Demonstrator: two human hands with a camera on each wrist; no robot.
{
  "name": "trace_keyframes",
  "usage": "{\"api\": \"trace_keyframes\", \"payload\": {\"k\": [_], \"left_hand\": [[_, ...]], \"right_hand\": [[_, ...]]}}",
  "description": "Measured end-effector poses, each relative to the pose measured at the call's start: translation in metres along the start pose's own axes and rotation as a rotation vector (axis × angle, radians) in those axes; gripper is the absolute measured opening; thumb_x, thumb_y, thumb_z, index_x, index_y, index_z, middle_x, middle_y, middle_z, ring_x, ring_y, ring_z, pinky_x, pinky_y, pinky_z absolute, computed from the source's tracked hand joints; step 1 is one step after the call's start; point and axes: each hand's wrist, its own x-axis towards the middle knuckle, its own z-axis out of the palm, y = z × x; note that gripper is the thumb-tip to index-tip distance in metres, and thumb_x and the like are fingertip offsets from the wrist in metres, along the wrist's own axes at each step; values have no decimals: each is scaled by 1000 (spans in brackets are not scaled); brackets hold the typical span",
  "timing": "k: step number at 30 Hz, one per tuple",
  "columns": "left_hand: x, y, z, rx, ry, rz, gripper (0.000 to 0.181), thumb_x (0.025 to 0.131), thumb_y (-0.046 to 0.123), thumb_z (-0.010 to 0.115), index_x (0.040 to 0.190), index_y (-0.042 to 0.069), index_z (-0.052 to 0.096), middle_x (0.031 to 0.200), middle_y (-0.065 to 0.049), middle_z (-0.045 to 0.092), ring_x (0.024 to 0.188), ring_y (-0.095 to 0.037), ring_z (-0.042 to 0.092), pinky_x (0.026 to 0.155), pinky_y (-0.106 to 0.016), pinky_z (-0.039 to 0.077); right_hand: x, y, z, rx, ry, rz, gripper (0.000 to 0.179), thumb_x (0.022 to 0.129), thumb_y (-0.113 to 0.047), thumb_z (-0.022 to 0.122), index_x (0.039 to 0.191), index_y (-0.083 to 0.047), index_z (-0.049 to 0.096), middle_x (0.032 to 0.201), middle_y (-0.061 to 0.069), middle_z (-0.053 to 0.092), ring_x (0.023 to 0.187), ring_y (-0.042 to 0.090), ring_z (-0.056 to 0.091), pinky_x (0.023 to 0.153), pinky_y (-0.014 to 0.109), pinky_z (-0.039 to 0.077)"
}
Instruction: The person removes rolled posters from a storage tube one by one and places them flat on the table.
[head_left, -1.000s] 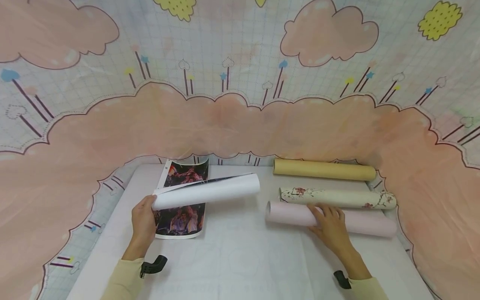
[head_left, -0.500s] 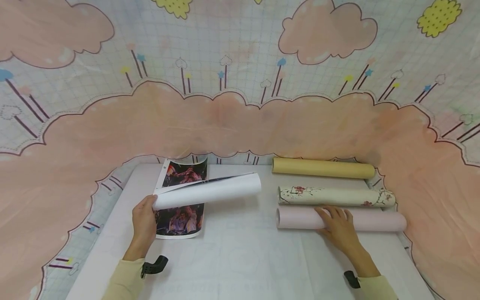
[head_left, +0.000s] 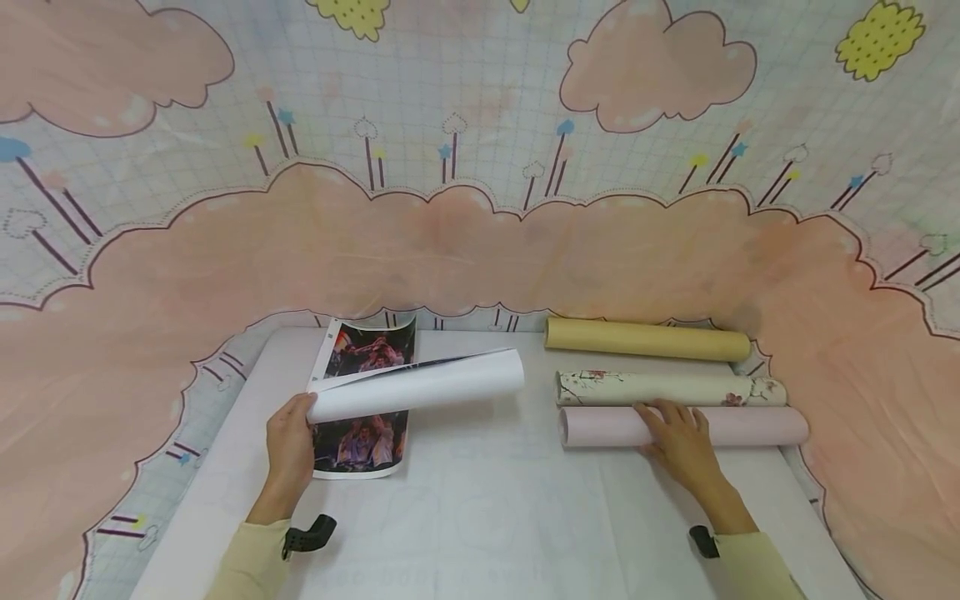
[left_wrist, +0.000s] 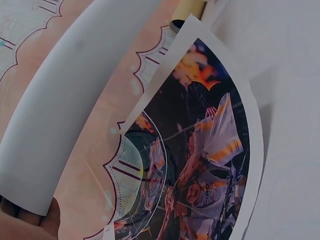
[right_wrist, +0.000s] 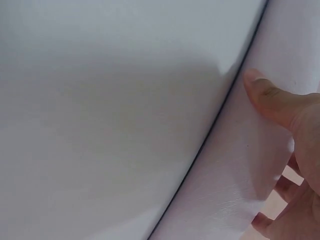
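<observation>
My left hand (head_left: 291, 442) grips the near end of a white rolled poster (head_left: 427, 385), tilted up over the table. Its printed side, a dark concert-like picture, partly shows in the left wrist view, where the white roll (left_wrist: 75, 90) runs up from the fingers. Over on the right, my right hand (head_left: 682, 442) holds a pale pink paper roll (head_left: 757, 427) around its middle; in the right wrist view the thumb (right_wrist: 270, 97) lies along the pink roll (right_wrist: 225, 175). Just behind that roll, against it or nearly so, lies a cream roll with red blossoms (head_left: 660, 389).
A yellow roll (head_left: 645, 338) lies at the back right. Under the white poster, a printed sheet with dark red pictures (head_left: 363, 442) lies at the left. The white table (head_left: 480, 517) meets a cloud-patterned cloth wall (head_left: 450, 250) at the back and sides.
The pink roll, held in my right hand, has shifted right and then back toward the blossom roll, now lying straight alongside it. The left hand and white poster have barely moved.
</observation>
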Motion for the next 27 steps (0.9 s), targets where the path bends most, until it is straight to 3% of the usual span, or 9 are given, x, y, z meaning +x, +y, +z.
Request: {"api": "trace_keyframes", "payload": {"k": [7,18,27], "left_hand": [[-2,0,0,20,-3,0,50,106,31,38,135,-9,48,138,-7,43,130,-19,35,121,-46,22],[-7,0,2,32,-2,12,50,106,31,39,135,-9,48,140,-11,43,128,-20,37,120,-47,23],[-14,4,2,36,-23,2,51,105,32,39,135,-9,48,131,-3,45,120,-15,39,118,-46,25]], "right_hand": [[14,6,4,18,8,-4,73,67,-15,87,133,-16,57,128,17,56,118,43,50,97,73,31],[37,15,10,-11,-42,19,70,72,-15,85,135,-14,55,129,19,55,121,44,48,98,72,31],[54,17,11,5,-113,62,69,76,-15,83,138,-15,53,131,22,54,123,48,46,99,74,30]]}}
